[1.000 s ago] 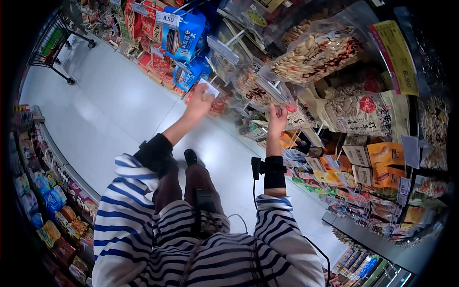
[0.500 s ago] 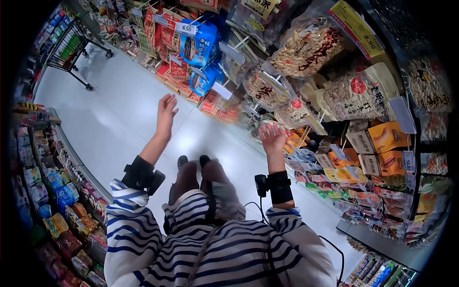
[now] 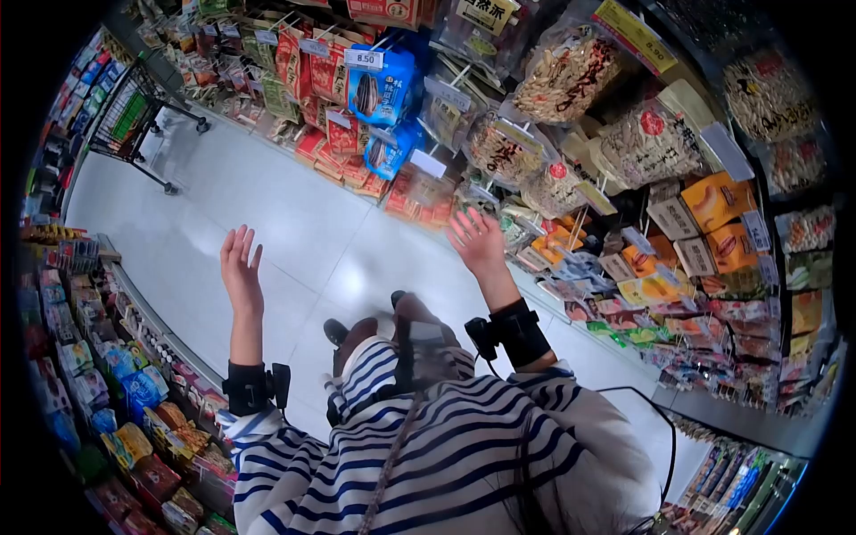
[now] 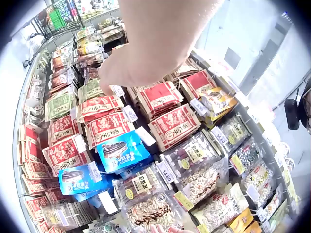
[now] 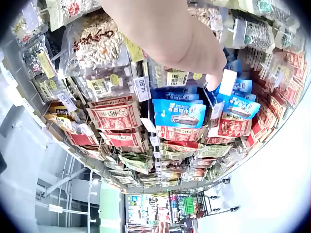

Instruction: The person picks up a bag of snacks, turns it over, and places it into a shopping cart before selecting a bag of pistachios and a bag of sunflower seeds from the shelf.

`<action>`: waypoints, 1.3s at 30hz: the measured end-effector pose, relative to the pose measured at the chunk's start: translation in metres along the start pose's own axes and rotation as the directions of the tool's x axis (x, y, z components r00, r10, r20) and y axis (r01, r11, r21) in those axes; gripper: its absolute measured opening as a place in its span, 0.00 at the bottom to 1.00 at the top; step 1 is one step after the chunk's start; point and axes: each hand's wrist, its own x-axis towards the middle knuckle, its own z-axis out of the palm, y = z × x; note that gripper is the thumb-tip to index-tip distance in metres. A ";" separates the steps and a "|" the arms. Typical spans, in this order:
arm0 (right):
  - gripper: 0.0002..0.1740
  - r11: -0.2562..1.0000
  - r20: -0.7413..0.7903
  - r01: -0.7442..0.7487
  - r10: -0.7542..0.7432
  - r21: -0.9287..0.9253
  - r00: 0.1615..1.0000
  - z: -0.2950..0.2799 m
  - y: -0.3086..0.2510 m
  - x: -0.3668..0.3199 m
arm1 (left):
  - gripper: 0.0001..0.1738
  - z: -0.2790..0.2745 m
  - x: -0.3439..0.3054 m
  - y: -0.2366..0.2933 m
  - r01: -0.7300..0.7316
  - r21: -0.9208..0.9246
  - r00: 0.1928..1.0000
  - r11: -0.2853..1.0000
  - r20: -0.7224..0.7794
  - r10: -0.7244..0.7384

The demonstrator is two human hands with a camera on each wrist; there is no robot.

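Note:
My left hand is held out over the floor with its fingers extended and nothing in it. The right hand, also with nothing in it, is raised beside the hanging rack with its fingers spread. Nearest to it in the head view are red snack packs low on the rack. Blue sunflower seed bags hang farther up, with a white price tag beside them. Clear bags of pale seeds hang on the right. Each wrist view has its own hand large at the top, covering part of the shelves.
A shopping cart stands on the pale tiled floor at the upper left. A lower shelf of packaged snacks runs along the left side. Orange snack packs hang at the right. A cable loops beside the right sleeve.
Both hands have left the rack's tags and bags; the fingers have straightened. The left hand has moved left over the floor, the right slightly left. The head view has shifted.

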 end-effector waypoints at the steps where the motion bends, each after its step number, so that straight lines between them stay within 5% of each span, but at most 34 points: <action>1: 0.24 1.000 -0.002 0.003 -0.003 -0.025 1.000 0.008 0.010 -0.002 | 0.26 -0.012 -0.001 0.004 -0.005 -0.015 1.000 1.000 0.007 0.006; 7: 0.23 0.998 -0.030 0.025 -0.027 -0.064 0.999 0.067 0.084 -0.018 | 0.24 -0.084 0.000 0.037 -0.057 -0.002 0.998 0.998 0.038 0.057; 18: 0.23 0.995 0.049 -0.058 0.063 -0.085 0.997 0.127 0.238 -0.056 | 0.27 -0.217 0.005 0.049 0.067 -0.036 0.998 0.997 -0.005 -0.067; 39: 0.21 0.929 0.113 -0.233 0.274 -0.288 0.955 0.234 0.374 -0.016 | 0.29 -0.342 0.025 0.091 -0.026 -0.109 0.972 0.994 -0.233 0.000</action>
